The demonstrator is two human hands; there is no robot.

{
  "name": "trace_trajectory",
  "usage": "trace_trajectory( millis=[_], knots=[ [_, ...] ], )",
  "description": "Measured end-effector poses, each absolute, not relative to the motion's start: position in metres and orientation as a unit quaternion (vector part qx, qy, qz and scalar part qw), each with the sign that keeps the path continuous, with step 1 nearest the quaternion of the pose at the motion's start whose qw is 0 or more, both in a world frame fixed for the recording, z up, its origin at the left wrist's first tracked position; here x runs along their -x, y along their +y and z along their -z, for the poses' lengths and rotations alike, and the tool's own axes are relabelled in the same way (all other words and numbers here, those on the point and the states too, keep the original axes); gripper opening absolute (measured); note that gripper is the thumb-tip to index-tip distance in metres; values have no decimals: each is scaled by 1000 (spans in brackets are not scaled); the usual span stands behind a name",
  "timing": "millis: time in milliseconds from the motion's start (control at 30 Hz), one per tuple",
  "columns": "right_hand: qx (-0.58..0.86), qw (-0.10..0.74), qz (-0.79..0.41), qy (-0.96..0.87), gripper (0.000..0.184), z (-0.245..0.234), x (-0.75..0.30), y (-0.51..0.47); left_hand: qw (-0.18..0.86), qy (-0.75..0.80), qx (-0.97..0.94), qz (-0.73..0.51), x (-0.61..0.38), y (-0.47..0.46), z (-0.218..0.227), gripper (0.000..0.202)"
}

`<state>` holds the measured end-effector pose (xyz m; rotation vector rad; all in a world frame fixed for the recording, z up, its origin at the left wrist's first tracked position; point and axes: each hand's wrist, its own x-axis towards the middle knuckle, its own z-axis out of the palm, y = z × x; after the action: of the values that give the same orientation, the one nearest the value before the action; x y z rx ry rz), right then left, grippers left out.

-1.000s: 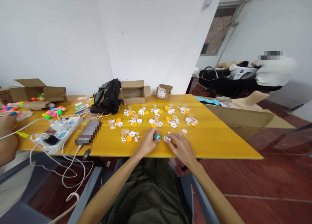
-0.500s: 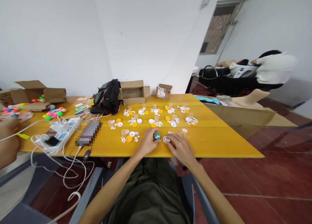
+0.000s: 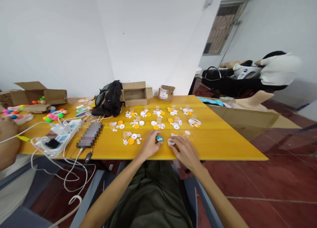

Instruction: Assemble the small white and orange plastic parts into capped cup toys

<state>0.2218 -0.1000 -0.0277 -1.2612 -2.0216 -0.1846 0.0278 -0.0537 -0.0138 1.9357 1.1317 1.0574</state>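
Observation:
My left hand (image 3: 150,144) curls its fingers round a small teal round piece (image 3: 159,139) with white bits on it, low over the table's near side. To its right, my right hand (image 3: 182,147) has thumb and fingers closed on a white plastic disc (image 3: 170,141). Just behind the right hand lie a white ring (image 3: 187,133), small white perforated pieces (image 3: 174,134) and a clear cup partly hidden by the fingers. A group with a yellow disc (image 3: 131,141), a white disc (image 3: 134,136) and a clear cup (image 3: 125,135) lies left of my hands.
Several similar groups of white and yellow discs (image 3: 156,127) stand in rows across the yellow table (image 3: 223,145). A power strip (image 3: 59,137), cables and a phone (image 3: 89,135) are at left. Behind are a black bag (image 3: 109,99) and cardboard boxes (image 3: 135,94). Another person's arm (image 3: 8,143) is far left.
My right hand has shifted very slightly right with the white disc, away from the teal piece. My left hand stays in place.

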Motion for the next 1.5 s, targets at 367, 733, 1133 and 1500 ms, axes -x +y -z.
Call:
trace_trajectory(
  millis=[367,733,1133,1500],
  knots=[
    [450,326,46,-830,29,7,-204,-79,320,427,-748,-395,-25,-56,11,30],
    [426,278,-37,-860,25,0,-204,-54,348,415,-739,-401,-25,-56,8,30],
    [425,262,-55,-865,24,-3,-205,-49,343,418,-737,-404,-27,-55,9,27],
    [425,253,-96,-864,23,-7,-205,-47,345,418,-739,-400,-27,-54,11,26]
  ],
)
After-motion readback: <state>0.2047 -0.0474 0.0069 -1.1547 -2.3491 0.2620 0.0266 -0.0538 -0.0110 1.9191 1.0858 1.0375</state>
